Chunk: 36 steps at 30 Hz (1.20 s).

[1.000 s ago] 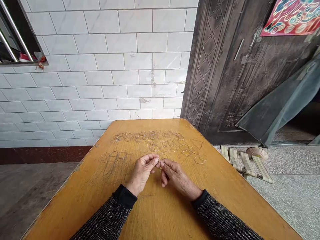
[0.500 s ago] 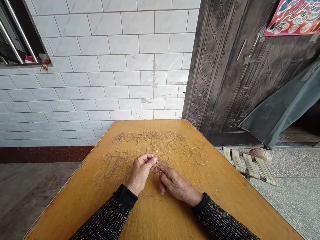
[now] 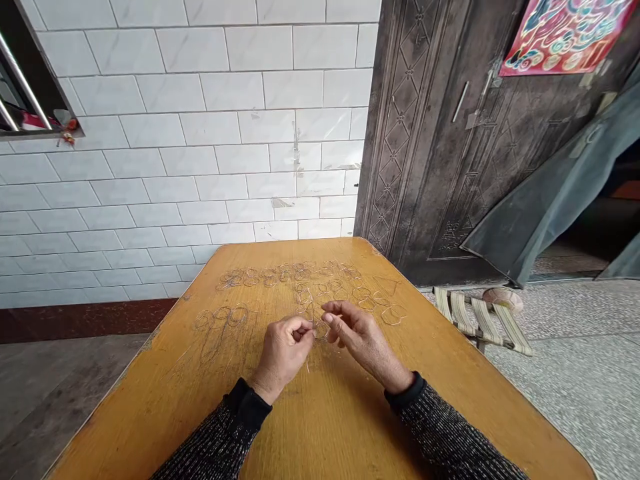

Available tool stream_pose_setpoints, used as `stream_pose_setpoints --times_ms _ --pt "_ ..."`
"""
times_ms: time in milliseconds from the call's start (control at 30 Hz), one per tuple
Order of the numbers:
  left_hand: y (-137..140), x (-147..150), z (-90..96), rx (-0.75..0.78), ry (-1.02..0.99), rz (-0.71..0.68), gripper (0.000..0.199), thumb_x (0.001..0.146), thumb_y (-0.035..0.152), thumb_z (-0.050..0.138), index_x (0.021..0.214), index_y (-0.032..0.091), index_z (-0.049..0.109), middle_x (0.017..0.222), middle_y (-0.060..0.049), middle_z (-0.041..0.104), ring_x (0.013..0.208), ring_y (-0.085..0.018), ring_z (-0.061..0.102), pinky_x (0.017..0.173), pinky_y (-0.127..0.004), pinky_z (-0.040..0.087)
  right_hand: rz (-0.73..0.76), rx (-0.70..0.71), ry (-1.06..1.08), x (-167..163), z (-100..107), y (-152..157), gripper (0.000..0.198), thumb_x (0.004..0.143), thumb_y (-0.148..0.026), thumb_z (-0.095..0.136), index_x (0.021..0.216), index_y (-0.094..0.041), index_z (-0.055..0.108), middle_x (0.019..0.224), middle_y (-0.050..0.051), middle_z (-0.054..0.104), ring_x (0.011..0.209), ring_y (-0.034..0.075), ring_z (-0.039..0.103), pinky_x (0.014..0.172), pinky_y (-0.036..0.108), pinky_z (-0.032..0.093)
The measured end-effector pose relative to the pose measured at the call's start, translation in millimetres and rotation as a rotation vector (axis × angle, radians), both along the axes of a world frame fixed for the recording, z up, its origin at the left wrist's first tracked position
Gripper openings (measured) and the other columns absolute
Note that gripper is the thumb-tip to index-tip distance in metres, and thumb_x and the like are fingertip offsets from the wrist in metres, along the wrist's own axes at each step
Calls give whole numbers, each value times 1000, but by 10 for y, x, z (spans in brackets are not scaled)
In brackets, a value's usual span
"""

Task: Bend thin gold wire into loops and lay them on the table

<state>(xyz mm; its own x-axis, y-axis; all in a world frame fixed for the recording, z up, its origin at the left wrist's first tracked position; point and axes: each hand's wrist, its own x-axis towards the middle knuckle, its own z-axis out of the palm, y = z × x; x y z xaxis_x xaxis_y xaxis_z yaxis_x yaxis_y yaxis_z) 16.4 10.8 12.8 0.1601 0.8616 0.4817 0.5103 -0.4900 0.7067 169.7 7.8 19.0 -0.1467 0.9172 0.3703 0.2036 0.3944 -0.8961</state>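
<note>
My left hand (image 3: pixel 286 350) is closed in a pinch, thumb against forefinger, on a thin copper-coloured wire (image 3: pixel 311 301). One length of it rises above the fingertips and a short end shows below them. Beside it, to the right, is my right hand (image 3: pixel 361 341), its thumb and forefinger slightly apart near the wire; I see nothing held in it. A wire loop (image 3: pixel 321 336) shows between the two hands; whether it belongs to the pinched wire I cannot tell. Just beyond the hands, more looped wires (image 3: pixel 367 298) lie on the wooden table (image 3: pixel 320 427).
A row of bent wire loops (image 3: pixel 285 272) lies along the far part of the table, with more loops and straight tails (image 3: pixel 223 320) at left. Behind stands a white tiled wall (image 3: pixel 200 120). To the right are a dark carved door (image 3: pixel 425 133) and a low strapped stool (image 3: pixel 480 320).
My right hand has lifted and turned, its fingers coming apart near the wire. My left hand keeps its pinch, a little lower. The whole view has shifted slightly to the right.
</note>
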Motion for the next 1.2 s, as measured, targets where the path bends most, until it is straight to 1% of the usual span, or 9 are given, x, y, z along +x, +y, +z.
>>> stream_pose_setpoints --times_ms 133,233,300,433,500,600,767,1000,1200 --pt "-58 39 -36 209 301 19 15 72 12 48 61 17 57 60 -2 57 59 -13 50 56 -24 33 77 -122 227 -25 57 -4 33 75 -43 55 92 -15 56 70 1 58 48 8 53 43 20 41" --pt "-76 54 -54 190 342 -8 16 73 12 47 61 17 56 61 -2 56 61 -14 49 57 -25 32 84 -168 323 -33 58 11 29 72 -43 59 77 -14 58 60 -1 58 45 6 51 43 18 41" --pt "-72 65 -58 65 222 -72 14 75 15 48 65 17 57 62 -2 57 61 -13 49 57 -25 33 81 -192 382 -23 47 28 28 69 -42 62 71 -15 57 55 -2 58 44 6 52 44 18 41" --pt "-48 77 -35 -306 -194 -272 19 80 32 49 81 16 59 73 -3 59 66 -13 51 59 -23 37 95 -225 442 -4 27 52 27 70 -42 63 69 -15 58 50 -3 59 42 6 52 46 17 41" --pt "-38 71 -16 -439 -358 -275 26 79 40 49 81 16 58 77 -4 58 69 -13 51 58 -22 37 113 -231 435 -7 20 52 27 70 -41 63 67 -15 59 51 -3 60 43 5 52 46 17 41" --pt "-27 57 -3 -544 -513 -266 28 77 43 52 78 16 57 79 -4 57 70 -12 50 57 -20 36 153 -230 410 -26 7 44 26 71 -40 62 67 -14 59 54 -2 60 46 5 54 47 17 42" --pt "-23 60 -20 -613 -611 -298 27 75 42 55 72 15 57 73 -2 56 64 -11 49 55 -20 34 178 -213 376 -50 -37 50 26 71 -41 62 72 -15 60 57 -2 60 49 6 55 49 19 43" --pt "-12 72 -26 -480 -521 -192 22 72 35 58 66 15 55 63 0 54 57 -10 45 54 -22 34 149 -197 320 -62 -86 73 28 72 -42 60 80 -15 59 58 -1 61 50 8 56 50 21 43" --pt "-16 71 -28 -538 -568 -277 21 74 36 56 67 16 52 68 -2 58 64 -11 50 58 -22 36 156 -187 316 -67 -48 42 28 71 -42 61 79 -15 59 55 -2 60 50 8 55 50 21 42"
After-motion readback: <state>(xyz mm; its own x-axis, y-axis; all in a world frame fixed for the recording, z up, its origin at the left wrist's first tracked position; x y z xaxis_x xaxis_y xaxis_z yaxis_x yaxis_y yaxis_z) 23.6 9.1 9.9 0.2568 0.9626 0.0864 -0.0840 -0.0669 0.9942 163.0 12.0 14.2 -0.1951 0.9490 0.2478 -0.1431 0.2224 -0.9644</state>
